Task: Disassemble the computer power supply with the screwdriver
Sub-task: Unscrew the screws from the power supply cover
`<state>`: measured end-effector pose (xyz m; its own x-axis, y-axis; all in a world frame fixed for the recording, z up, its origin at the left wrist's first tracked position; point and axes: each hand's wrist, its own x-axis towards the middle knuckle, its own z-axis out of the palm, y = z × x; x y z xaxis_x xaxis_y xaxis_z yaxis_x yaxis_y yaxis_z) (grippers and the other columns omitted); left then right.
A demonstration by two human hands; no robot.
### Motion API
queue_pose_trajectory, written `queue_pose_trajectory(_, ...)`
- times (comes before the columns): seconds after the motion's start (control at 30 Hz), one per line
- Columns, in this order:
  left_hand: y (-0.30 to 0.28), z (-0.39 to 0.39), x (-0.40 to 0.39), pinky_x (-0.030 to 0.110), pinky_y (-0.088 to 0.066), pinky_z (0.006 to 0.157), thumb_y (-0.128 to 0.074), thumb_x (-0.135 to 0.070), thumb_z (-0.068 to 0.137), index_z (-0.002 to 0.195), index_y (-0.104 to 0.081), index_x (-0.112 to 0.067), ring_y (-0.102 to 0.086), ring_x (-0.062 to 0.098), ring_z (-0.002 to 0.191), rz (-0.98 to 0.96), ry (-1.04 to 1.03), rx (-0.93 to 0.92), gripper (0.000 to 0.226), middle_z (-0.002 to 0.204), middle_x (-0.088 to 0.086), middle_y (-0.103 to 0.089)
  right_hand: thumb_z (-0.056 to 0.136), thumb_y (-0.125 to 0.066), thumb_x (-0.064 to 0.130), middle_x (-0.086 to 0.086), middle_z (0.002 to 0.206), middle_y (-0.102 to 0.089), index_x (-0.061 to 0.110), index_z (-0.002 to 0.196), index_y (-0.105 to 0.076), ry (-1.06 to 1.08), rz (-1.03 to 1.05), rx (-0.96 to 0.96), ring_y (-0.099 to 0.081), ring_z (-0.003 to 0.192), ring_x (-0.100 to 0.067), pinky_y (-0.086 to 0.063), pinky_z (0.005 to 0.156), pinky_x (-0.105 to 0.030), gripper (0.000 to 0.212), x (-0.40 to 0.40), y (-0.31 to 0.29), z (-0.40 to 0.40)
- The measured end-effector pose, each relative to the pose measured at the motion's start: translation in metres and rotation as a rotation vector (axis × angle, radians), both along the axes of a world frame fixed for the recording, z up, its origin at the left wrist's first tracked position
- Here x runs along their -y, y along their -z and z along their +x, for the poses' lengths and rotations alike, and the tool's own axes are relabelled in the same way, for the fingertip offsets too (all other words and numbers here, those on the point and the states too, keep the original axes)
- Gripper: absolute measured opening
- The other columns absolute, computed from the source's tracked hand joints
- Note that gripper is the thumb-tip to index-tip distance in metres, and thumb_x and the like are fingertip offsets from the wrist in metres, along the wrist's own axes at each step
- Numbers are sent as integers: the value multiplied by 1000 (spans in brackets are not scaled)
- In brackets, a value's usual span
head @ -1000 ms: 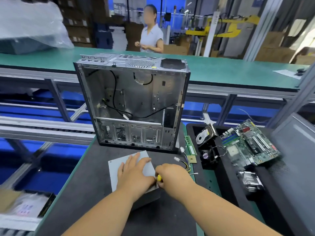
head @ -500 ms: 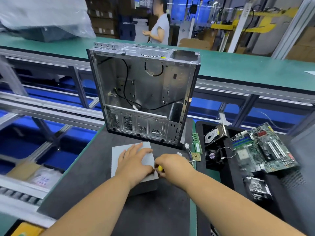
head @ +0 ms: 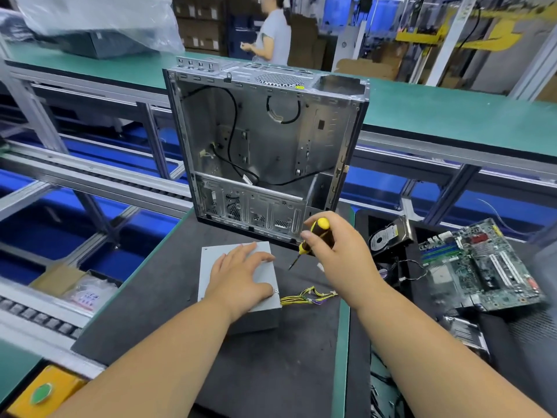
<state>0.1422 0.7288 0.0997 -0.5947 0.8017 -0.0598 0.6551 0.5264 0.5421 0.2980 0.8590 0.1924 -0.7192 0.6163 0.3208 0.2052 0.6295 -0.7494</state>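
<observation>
While left hand (head: 241,274) lies flat on PSU (head: 236,297) on surface (head: 144,303) | right hand (head: 337,245) grips screwdriver (head: 313,236), tip raised off lid | advice: seat tip square in corner screw (head: 275,291), keep lid pinned.

Single head-worn view, looking forward and down, close over dark mat (head: 144,300); factory aisle beyond.

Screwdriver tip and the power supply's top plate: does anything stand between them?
Nothing visible does. The screwdriver, gripped by the right hand, hangs above the power supply beside the left hand pressing its top.
</observation>
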Motion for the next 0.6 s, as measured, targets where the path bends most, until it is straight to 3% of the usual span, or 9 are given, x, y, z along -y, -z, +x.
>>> queue_pose_trajectory(0.17, -1, 0, 1, 36, -1, 120, -65, -46, 70, 127, -44, -55, -8, 8, 147, 1, 5, 0, 61, 159, -18, -19, 96, -59, 32, -2, 83, -68, 22, 88, -55, 3, -155, -36, -66, 80, -20, -54, 77, -48, 14, 8, 3, -1)
queue_pose_trajectory(0.6, -1, 1, 1, 37, -2, 119, -63, -47, 73, 129, -42, -54, -8, 10, 147, -6, 14, -25, 60, 159, -16, -19, 95, -59, 34, 2, 85, -68, 28, 88, -55, -31, -147, 34, -64, 88, -23, -52, 82, -47, 10, 14, 8, -2)
